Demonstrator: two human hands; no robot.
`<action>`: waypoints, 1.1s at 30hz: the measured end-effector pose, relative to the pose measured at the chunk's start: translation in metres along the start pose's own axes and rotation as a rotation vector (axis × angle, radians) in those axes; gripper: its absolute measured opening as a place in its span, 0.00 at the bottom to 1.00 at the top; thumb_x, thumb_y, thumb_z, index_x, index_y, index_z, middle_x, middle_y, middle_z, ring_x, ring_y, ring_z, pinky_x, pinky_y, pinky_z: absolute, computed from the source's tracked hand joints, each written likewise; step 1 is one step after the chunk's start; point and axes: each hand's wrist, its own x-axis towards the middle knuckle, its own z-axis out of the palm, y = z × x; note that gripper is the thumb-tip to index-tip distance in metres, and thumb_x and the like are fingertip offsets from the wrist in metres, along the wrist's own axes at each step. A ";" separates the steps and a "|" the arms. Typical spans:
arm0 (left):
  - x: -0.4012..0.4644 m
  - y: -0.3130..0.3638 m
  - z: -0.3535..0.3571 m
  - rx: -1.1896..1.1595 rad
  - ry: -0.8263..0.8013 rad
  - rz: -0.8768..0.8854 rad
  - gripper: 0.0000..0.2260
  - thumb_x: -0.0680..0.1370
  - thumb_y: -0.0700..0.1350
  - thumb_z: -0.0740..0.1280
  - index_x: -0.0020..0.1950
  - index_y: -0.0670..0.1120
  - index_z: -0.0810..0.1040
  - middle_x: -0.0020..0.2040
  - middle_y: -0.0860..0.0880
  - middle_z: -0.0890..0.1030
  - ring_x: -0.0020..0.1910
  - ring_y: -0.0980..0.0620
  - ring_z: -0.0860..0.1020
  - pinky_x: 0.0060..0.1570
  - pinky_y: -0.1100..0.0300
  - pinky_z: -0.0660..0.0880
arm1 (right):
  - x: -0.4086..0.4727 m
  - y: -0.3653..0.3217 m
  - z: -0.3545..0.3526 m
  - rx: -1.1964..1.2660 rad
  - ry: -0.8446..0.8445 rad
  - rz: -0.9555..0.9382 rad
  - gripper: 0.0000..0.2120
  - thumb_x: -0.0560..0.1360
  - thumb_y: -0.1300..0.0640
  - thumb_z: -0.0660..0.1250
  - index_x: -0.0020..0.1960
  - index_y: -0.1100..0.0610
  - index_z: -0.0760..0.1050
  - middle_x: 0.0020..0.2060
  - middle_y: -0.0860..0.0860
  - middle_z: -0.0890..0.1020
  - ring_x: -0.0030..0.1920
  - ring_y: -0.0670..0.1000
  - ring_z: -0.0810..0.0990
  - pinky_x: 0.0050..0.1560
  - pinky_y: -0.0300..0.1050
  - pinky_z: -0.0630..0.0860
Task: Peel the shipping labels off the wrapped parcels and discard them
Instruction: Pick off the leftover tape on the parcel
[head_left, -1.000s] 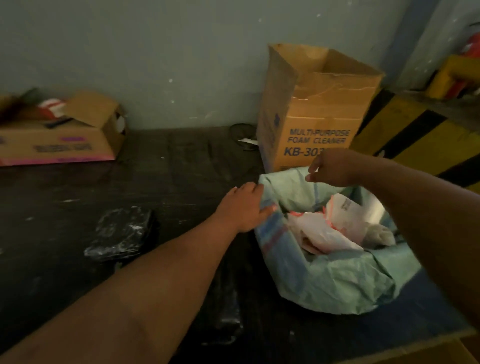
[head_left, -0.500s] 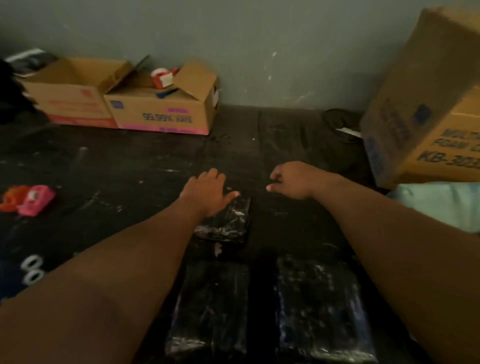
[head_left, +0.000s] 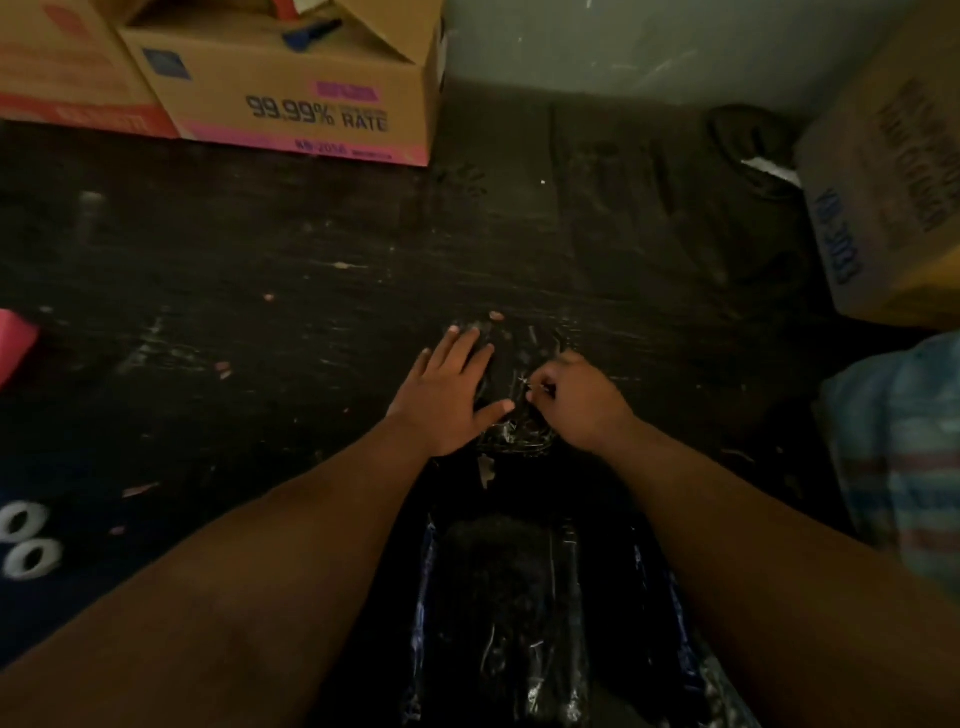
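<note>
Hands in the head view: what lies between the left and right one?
In the head view, the small black-wrapped parcel lies between them. The left hand rests flat on its left side; the right hand picks at its right side with curled fingers.

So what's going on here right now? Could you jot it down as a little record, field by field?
Surface: dark, scuffed table
Left hand: flat, fingers spread, pressing on small black-wrapped parcel
Right hand: curled, fingertips pinching at the parcel's wrap; a label is not discernible
Nearer parcels: larger black-wrapped parcel between the forearms
Back left: cardboard box marked "99.99% RATE"
Right edge: pale green bag, tall cardboard box
Lighting: dim, details blurred
</note>
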 end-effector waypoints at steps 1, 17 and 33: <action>0.004 -0.001 0.005 -0.021 0.003 -0.001 0.39 0.79 0.70 0.53 0.83 0.50 0.47 0.83 0.50 0.42 0.81 0.48 0.38 0.79 0.43 0.45 | 0.003 0.001 0.001 0.014 0.022 0.003 0.09 0.77 0.50 0.66 0.55 0.51 0.79 0.57 0.52 0.74 0.53 0.51 0.78 0.55 0.45 0.74; 0.012 -0.005 0.034 -0.149 0.146 -0.010 0.45 0.74 0.74 0.59 0.83 0.52 0.48 0.83 0.51 0.41 0.81 0.50 0.37 0.78 0.45 0.45 | 0.022 -0.006 0.011 -0.180 0.104 -0.075 0.08 0.78 0.52 0.64 0.51 0.57 0.76 0.50 0.56 0.77 0.48 0.58 0.79 0.47 0.50 0.75; 0.012 -0.003 0.035 -0.144 0.156 -0.020 0.46 0.74 0.74 0.59 0.83 0.51 0.48 0.83 0.51 0.41 0.81 0.49 0.38 0.78 0.45 0.46 | 0.032 -0.013 0.000 -0.215 0.032 -0.046 0.09 0.78 0.53 0.63 0.51 0.58 0.77 0.48 0.56 0.80 0.48 0.57 0.80 0.48 0.51 0.77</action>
